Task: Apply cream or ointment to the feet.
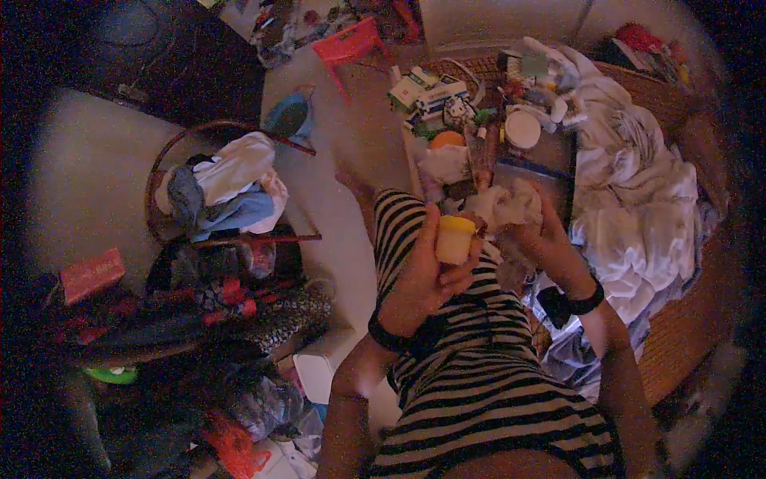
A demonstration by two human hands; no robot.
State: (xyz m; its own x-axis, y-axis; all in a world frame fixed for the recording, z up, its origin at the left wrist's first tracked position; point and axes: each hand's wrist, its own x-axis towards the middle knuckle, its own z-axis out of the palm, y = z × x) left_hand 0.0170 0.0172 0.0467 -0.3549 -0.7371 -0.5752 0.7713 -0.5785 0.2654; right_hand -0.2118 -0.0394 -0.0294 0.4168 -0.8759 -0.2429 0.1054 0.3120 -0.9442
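Note:
My left hand (pixel 423 272) is wrapped around a small pale cup with a yellow rim or lid (pixel 457 239), held upright above my striped clothing (pixel 479 389). To its right, my right hand (pixel 529 238) grips a crumpled whitish plastic bag or cloth (pixel 508 203); the dim light does not settle which. A dark band circles each wrist. Just beyond my hands lies a box (pixel 419 175) holding an orange round thing (pixel 447 141), a pale crumpled wrapper (pixel 446 163) and several small packages (pixel 440 99).
A white round lid or tub (pixel 522 130) sits right of the box. Rumpled pale bedding (pixel 634 197) covers the woven mat (pixel 682 335). On the left, a chair (pixel 157 179) bears piled clothes (pixel 239 179). A blue bucket (pixel 293 117) and a red stool (pixel 347 45) stand farther off.

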